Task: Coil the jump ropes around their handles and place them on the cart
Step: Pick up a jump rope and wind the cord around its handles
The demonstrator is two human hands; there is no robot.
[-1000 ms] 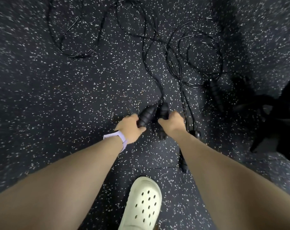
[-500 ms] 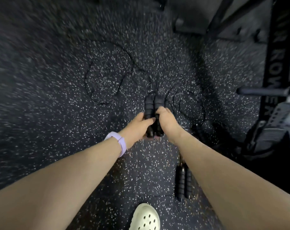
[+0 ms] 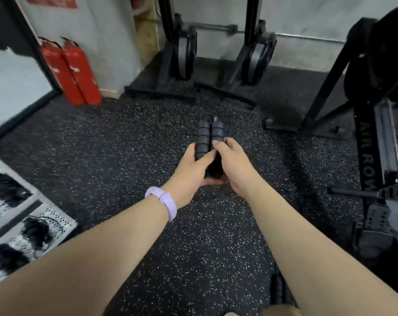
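Observation:
Two black ribbed jump rope handles [image 3: 209, 137] stand side by side, pointing up and away from me, above the speckled floor. My left hand [image 3: 191, 172] grips the left handle from below and the side, thumb across its lower part. My right hand [image 3: 233, 164] grips the right handle, fingers curled round it. Their rope is hidden behind my hands. Another pair of black handles [image 3: 278, 290] lies on the floor beside my right forearm. The white perforated cart [image 3: 56, 222] at the lower left holds several dark coiled ropes [image 3: 35, 229].
Two red fire extinguishers [image 3: 71, 71] stand by the wall at the back left. Black rowing machines stand upright at the back [image 3: 182, 58] and on the right [image 3: 373, 142]. Dark speckled rubber floor [image 3: 116, 144] lies between them and the cart.
My view has swung up from the floor to the room. Both hands have lifted the paired handles off the floor; the loose ropes on the floor have left the view.

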